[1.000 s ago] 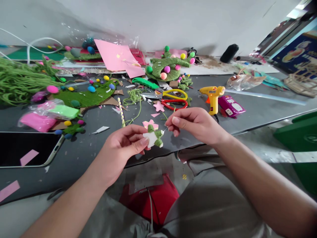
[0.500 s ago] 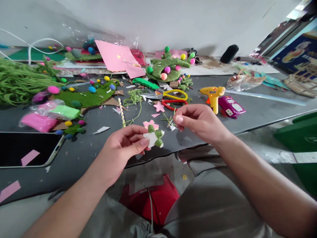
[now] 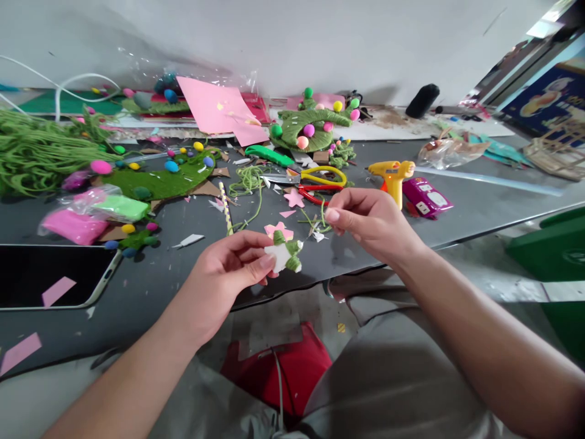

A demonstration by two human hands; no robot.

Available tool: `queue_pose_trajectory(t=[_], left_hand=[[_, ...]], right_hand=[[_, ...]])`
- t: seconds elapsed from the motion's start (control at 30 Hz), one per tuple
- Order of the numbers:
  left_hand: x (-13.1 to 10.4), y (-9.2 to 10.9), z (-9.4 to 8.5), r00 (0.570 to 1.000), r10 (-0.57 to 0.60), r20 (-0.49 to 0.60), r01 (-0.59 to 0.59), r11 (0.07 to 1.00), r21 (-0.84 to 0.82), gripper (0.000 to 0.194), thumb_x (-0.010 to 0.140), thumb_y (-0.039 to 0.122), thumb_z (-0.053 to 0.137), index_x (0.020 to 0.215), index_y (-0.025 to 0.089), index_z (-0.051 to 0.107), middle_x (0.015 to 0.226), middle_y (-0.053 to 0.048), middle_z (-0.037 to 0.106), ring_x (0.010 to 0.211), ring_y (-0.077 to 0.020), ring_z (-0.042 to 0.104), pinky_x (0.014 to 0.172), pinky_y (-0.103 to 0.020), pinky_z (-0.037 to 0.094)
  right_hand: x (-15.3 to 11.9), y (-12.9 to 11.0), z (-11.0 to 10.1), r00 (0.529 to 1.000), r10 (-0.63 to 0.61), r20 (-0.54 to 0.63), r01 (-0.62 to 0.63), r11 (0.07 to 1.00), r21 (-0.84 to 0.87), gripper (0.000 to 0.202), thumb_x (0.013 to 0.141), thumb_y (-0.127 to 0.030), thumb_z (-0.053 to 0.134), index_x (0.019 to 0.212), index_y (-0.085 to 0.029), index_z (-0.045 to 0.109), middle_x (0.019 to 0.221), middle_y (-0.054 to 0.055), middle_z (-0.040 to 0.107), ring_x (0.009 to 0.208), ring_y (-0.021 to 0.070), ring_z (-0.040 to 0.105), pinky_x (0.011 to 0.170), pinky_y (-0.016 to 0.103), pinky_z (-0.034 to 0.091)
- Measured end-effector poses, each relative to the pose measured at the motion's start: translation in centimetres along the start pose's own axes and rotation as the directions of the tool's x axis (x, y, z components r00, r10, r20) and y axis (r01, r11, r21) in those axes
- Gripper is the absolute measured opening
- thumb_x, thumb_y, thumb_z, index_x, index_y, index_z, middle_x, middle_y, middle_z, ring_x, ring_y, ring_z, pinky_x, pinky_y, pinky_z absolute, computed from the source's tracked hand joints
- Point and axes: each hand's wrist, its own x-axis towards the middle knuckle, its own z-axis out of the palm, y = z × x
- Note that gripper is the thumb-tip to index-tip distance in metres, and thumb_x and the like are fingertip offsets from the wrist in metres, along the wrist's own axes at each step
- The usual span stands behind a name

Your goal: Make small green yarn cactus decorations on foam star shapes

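Observation:
My left hand (image 3: 237, 262) pinches a small white cutout (image 3: 276, 257) between thumb and fingers, over the near edge of the table. Green yarn is wrapped around several of its points, which have white tips. My right hand (image 3: 363, 216) is closed in a pinch to the right of it; whatever its fingertips hold, if anything, is too small to make out. Beside those fingertips lie loose bits of green yarn (image 3: 311, 218). Just behind the cutout is a pink paper flower shape (image 3: 280, 230), and a pink star (image 3: 293, 198) lies farther back.
Scissors (image 3: 323, 176) with yellow and red handles, a green cutter (image 3: 269, 155) and a yellow glue gun (image 3: 393, 174) lie beyond my hands. A purple power adapter (image 3: 426, 197) sits to the right. At left are a phone (image 3: 55, 274) and a green yarn heap (image 3: 41, 149).
My right hand has shifted slightly to the right, away from the cutout. The left hand and the cutout stay in place.

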Motion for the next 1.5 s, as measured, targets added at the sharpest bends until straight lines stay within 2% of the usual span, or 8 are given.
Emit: queue_pose_trajectory(t=[0.17,0.47,0.7,0.9,1.1,1.23,1.37,1.5], left_hand=[[-0.1,0.1,0.0,1.0,0.002,-0.015,-0.002,1.0,-0.002,0.021,0.077,0.028,0.091,0.094,0.028,0.08,0.077,0.004,0.076,0.069,-0.0073,0.07,0.065,-0.012,0.057],[-0.1,0.2,0.1,1.0,0.009,-0.021,-0.009,1.0,-0.005,0.021,0.076,0.027,0.092,0.093,0.027,0.08,0.076,0.003,0.075,0.068,-0.0079,0.07,0.064,-0.013,0.057],[-0.2,0.3,0.2,1.0,0.006,-0.028,-0.007,1.0,-0.017,0.022,0.074,0.027,0.093,0.093,0.026,0.08,0.076,0.003,0.074,0.067,-0.008,0.069,0.063,-0.013,0.056],[-0.1,0.3,0.3,0.999,-0.003,-0.04,0.003,1.0,-0.015,0.023,0.073,0.027,0.093,0.092,0.027,0.081,0.076,0.003,0.075,0.067,-0.0084,0.07,0.063,-0.013,0.056],[-0.3,0.3,0.1,1.0,-0.013,-0.015,0.013,1.0,-0.003,0.021,0.077,0.026,0.091,0.094,0.027,0.08,0.077,0.004,0.076,0.069,-0.0076,0.07,0.065,-0.012,0.056],[-0.2,0.3,0.1,1.0,-0.016,-0.022,0.016,1.0,0.005,0.022,0.077,0.025,0.091,0.095,0.027,0.079,0.079,0.003,0.076,0.071,-0.0083,0.071,0.067,-0.013,0.057],[-0.1,0.4,0.3,1.0,-0.022,-0.011,0.022,1.0,0.001,0.021,0.077,0.026,0.091,0.095,0.027,0.079,0.079,0.004,0.077,0.071,-0.0077,0.071,0.066,-0.012,0.056],[-0.1,0.4,0.4,1.0,-0.018,-0.009,0.018,1.0,0.008,0.021,0.076,0.026,0.092,0.093,0.026,0.08,0.077,0.004,0.077,0.07,-0.0078,0.07,0.065,-0.013,0.055]], right_hand=[[0.4,0.2,-0.3,0.995,0.0,-0.102,0.0,1.0,0.001,0.033,0.078,-0.042,0.09,0.07,-0.018,0.068,0.062,-0.003,0.055,0.059,0.008,0.045,0.054,0.024,0.034],[1.5,0.8,-1.4,0.969,0.099,-0.228,-0.077,0.992,0.101,0.037,0.08,-0.054,0.085,0.079,-0.018,0.077,0.076,0.002,0.066,0.062,0.0079,0.055,0.056,0.022,0.045],[1.9,0.9,-2.0,0.934,0.112,-0.339,-0.087,0.992,0.089,0.048,0.081,-0.06,0.082,0.062,-0.018,0.068,0.058,-0.001,0.055,0.052,0.0067,0.049,0.048,0.022,0.039],[0.9,0.5,-1.1,0.993,-0.018,-0.12,0.017,1.0,-0.009,0.025,0.074,-0.036,0.093,0.075,-0.018,0.076,0.068,-0.001,0.067,0.061,0.0076,0.055,0.056,0.021,0.044],[0.1,-0.2,0.0,0.987,0.063,0.145,-0.06,0.998,-0.028,0.029,0.088,-0.045,0.079,0.08,-0.017,0.08,0.071,0.002,0.071,0.063,0.0112,0.063,0.06,0.024,0.053],[-0.2,-0.6,0.5,0.979,0.027,0.204,-0.007,0.995,-0.097,0.019,0.079,-0.035,0.089,0.084,-0.018,0.082,0.077,0.002,0.074,0.067,0.0116,0.062,0.062,0.023,0.052],[-0.5,-0.7,0.8,0.964,-0.024,0.265,0.054,0.993,-0.108,0.023,0.079,-0.028,0.089,0.099,-0.019,0.085,0.091,0.004,0.078,0.08,0.0138,0.068,0.073,0.025,0.056],[-0.8,-0.9,1.4,0.956,-0.08,0.282,0.111,0.989,-0.097,0.028,0.078,-0.025,0.09,0.104,-0.019,0.085,0.087,0.003,0.077,0.074,0.0121,0.066,0.067,0.024,0.054]])
